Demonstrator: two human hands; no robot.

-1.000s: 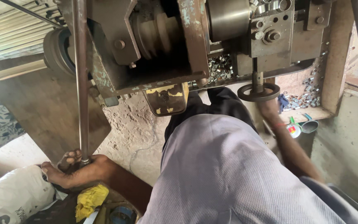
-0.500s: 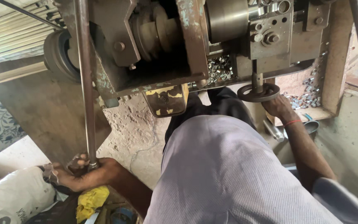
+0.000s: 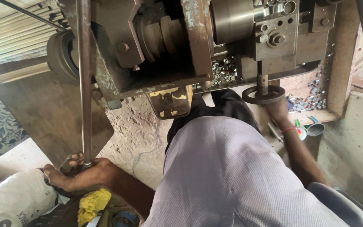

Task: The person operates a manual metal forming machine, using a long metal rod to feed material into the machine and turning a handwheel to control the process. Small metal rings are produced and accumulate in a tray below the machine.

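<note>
The left hand (image 3: 78, 176) was closed around the lower end of a long steel rod (image 3: 84, 80), which stood nearly upright in front of the machine frame (image 3: 198, 46), its foot low by the floor beside a white sack (image 3: 13, 201). The rod looked rigid, smooth and fairly heavy for its slimness; a bare-metal surface of that kind was judged liable to slip, so the low grip near the end seemed the sound place to hold.

The right hand (image 3: 279, 113) was at the small round handwheel (image 3: 264, 94) under the machine bed; whether its fingers were closed on the rim could not be told.

Room was tight: the frame edge lay just beside the rod, the person's knee sat between the hands, and loose metal rings (image 3: 223, 69) lay in the machine tray.
</note>
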